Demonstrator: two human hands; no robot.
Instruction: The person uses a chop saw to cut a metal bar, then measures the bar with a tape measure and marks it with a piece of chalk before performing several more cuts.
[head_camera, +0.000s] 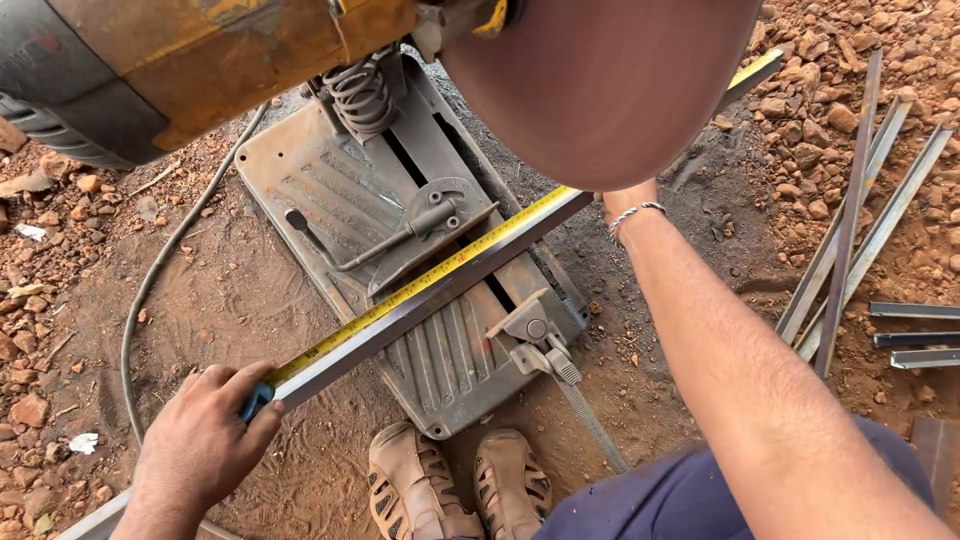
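Observation:
A long grey metal bar (470, 275) lies across the base of a chop saw (330, 190), running from lower left to upper right. A yellow tape measure blade (420, 283) is stretched along its top edge. My left hand (205, 440) pinches the near end of the bar together with a blue tape part (255, 402). My right arm reaches forward; a bracelet (632, 213) shows at the wrist, and the hand itself is hidden behind the raised brown cutting disc (600, 85). The saw's yellow motor housing (180, 60) is lifted at the top.
Red gravelly dirt surrounds the saw. Several cut metal bars (850, 240) lie at the right. A grey power cable (150, 290) curves on the left. My sandalled feet (455, 485) sit just below the saw base, beside the vise screw (580, 400).

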